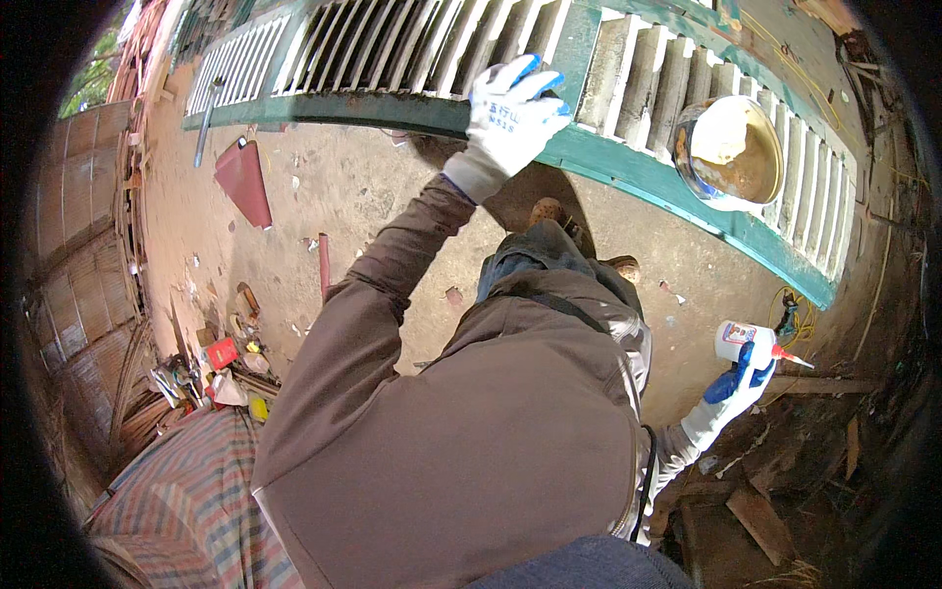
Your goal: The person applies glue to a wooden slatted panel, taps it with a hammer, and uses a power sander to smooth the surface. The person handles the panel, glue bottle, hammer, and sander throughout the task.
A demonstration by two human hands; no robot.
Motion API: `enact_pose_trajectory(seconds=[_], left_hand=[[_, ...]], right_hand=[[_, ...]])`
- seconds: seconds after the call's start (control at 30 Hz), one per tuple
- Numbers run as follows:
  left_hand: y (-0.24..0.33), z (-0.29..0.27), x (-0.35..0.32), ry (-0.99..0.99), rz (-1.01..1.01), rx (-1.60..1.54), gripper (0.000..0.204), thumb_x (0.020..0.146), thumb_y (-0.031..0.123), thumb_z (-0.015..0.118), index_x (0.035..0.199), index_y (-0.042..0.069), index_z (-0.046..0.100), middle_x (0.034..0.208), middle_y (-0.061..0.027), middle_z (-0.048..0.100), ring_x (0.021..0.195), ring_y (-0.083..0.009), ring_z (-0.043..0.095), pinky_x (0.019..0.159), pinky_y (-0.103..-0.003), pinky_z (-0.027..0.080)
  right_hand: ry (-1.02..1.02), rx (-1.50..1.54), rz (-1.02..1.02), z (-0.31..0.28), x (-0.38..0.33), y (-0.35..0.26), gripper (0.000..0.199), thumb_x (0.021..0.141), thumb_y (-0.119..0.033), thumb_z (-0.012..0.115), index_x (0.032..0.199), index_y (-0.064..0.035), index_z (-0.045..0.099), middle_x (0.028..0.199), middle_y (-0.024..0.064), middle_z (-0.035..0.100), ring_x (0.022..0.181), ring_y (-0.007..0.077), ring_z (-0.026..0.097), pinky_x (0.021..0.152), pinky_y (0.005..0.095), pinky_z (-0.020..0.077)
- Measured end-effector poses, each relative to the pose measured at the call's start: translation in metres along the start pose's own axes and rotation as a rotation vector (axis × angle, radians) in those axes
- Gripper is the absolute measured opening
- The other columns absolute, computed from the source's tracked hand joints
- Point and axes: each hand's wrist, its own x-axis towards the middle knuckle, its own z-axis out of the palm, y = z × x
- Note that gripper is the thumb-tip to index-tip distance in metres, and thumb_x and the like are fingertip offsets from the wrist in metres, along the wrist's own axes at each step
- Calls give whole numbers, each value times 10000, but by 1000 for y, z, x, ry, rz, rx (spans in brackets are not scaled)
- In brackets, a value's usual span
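Note:
My left hand [512,116], in a white glove with blue fingertips, is over the teal frame of a louvered shutter [628,177]. Its fingers are stretched and apart across the slats, and nothing shows in them. Off to the right, my right hand [738,381], also gloved, is closed round a white glue bottle [738,339] with a red cap and a pale pointed nozzle. The bottle lies nearly sideways, nozzle to the right, apart from the shutter. On the shutter's right part stands an open can [695,182] with whitish and brown stuff inside.
A hammer [207,120] rests at the shutter's left end. Dark red pieces [242,185] lie on the concrete floor [373,206]. Mixed clutter [224,368] and a striped cloth [201,491] are at lower left. Yellow cord [807,319] and wood scraps [760,520] lie at right.

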Motion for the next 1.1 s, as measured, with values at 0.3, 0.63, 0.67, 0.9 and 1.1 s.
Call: enact_pose_trajectory(seconds=[0.3, 0.63, 0.67, 0.9, 1.1], left_hand=[[34, -20, -20, -173, 137, 502, 519, 856, 514, 702, 1320, 282, 698, 1484, -121, 552, 1324, -468, 481, 1118, -666, 290], [49, -25, -33, -289, 53, 478, 770, 793, 641, 703, 1462, 281, 580, 1570, -267, 402, 1405, -629, 302, 1128, -763, 171], [50, -24, -30, -285, 46, 505, 775, 790, 647, 702, 1463, 281, 579, 1571, -270, 397, 1405, -628, 303, 1127, -771, 162], [37, -18, -37, -196, 3, 571, 819, 822, 704, 631, 1422, 146, 607, 1568, -289, 387, 1423, -619, 284, 1109, -803, 139], [43, -21, -42, -234, -27, 479, 774, 840, 698, 614, 1435, 202, 605, 1620, -219, 356, 1479, -564, 231, 1122, -790, 95]], right_hand=[[-171, 9, -18, 41, -5, -8, 487, 908, -215, 779, 1299, 16, 600, 1214, 110, 666, 1094, 210, 634, 974, 369, 490], [-423, -2, 27, 122, -33, -36, 649, 806, 79, 796, 1402, 21, 546, 1363, 151, 612, 1181, 227, 616, 1010, 371, 549], [-426, 19, 0, 132, -36, -35, 656, 793, 83, 808, 1392, 16, 550, 1381, 154, 598, 1192, 230, 608, 1003, 373, 557], [-409, -146, -168, 197, -44, -44, 775, 742, -157, 931, 1396, 47, 569, 1311, 180, 662, 1165, 235, 640, 1039, 371, 493], [-337, -488, -631, 228, -40, -39, 764, 748, -288, 932, 1378, -11, 600, 1280, 144, 696, 1161, 291, 651, 1036, 415, 465]])
